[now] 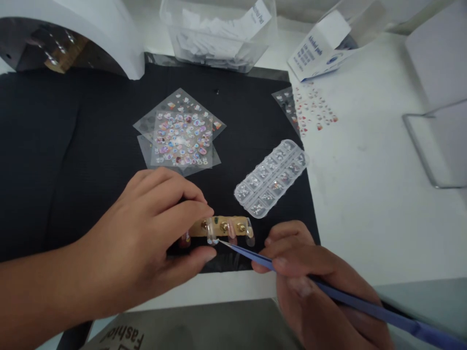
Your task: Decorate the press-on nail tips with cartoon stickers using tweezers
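A gold nail holder (222, 226) with clear glossy nail tips sits near the black mat's (54, 160) front edge. The left hand (146, 243) pinches its end; the right hand (310, 272) grips slim blue tweezers (328, 291), their point touching one tip. A slip could flick the tiny gem away. Behind: a ridged plastic gem case (272, 177) and shiny sticker sheets (180, 133).

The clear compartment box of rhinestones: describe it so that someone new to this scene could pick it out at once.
Start at the black mat covering the white table. Near the mat's right edge, just beyond the right hand, lies the clear compartment box, set diagonally. Unlike the flat sticker sheets to its left, it is a long moulded case with two rows of small cells holding gems.
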A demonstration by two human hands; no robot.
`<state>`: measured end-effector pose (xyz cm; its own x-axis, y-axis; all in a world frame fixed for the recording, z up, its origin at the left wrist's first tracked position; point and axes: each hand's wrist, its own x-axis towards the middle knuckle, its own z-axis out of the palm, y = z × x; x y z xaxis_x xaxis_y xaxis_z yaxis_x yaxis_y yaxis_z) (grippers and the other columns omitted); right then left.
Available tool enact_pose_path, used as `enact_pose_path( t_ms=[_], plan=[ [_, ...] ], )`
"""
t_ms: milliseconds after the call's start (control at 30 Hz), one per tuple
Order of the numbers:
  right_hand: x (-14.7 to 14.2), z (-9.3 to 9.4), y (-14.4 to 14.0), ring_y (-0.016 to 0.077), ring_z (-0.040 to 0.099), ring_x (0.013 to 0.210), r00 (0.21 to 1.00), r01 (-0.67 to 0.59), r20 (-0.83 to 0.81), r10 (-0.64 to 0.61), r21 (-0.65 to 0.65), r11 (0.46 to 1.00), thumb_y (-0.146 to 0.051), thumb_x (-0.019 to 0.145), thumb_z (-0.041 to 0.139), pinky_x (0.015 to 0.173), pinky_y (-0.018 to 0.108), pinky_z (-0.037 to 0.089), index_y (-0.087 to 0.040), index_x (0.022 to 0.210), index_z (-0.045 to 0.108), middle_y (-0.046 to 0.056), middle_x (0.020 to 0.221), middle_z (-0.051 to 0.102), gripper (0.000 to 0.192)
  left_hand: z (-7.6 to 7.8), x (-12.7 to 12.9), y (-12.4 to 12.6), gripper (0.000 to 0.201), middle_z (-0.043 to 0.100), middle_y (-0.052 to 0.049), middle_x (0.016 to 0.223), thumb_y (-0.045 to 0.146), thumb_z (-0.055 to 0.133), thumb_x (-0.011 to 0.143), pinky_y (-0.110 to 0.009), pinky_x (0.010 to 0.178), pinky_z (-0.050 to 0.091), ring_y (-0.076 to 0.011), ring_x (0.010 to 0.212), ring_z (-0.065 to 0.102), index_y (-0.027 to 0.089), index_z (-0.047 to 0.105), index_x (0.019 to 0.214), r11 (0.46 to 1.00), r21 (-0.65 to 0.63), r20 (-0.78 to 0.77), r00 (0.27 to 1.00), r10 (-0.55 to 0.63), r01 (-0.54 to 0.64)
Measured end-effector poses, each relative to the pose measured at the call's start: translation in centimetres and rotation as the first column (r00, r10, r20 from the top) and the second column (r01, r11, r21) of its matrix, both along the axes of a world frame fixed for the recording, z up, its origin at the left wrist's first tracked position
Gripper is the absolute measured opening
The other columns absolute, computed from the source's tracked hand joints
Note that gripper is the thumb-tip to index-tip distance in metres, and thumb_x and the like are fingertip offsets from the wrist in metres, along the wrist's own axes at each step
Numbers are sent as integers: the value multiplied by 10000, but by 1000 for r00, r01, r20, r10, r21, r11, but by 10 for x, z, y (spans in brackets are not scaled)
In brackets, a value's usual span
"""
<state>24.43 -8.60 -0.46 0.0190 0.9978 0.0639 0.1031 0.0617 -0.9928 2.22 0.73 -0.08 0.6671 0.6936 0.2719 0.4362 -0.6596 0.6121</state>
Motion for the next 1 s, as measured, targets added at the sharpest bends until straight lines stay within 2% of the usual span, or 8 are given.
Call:
enact_pose_path(
  t_ms=[200,333,567,1000],
  plan=[
    [-1,1,0,202,561,867,999,29,-25,-30,-29,999,-154,944,516,794,383,449,-301,988,695,-2,845,690,236,0,0,2,179,660,-35,1001,208,680,864,-455,818,461,-251,942,597,244,603,1022,1000,23,-37,999,-16,17],
    [0,2,2,204,570,823,1000,9,-9,-9,-24,1000,-164,938,526,803,400,459,-318,982,703,-10,816,703,238,0,0,1,126,655,-34,1001,225,645,888,-464,825,453,-254,950,590,244,604,1006,1000,12,-14,1000,2,-1],
    [0,2,0,214,560,863,1000,20,-10,-21,-34,999,-169,950,520,783,395,462,-306,963,701,8,833,702,228,0,1,-1,89,654,-17,996,230,639,895,-452,825,441,-251,948,591,254,611,975,1000,2,-15,1000,16,-16],
    [-2,4,-1,206,544,838,997,64,-45,-66,-48,997,-230,978,524,767,379,476,-303,987,709,7,807,712,198,-1,1,1,96,663,-3,998,246,649,885,-453,844,449,-242,957,601,261,604,969,999,31,-36,999,12,-10]
  ],
)
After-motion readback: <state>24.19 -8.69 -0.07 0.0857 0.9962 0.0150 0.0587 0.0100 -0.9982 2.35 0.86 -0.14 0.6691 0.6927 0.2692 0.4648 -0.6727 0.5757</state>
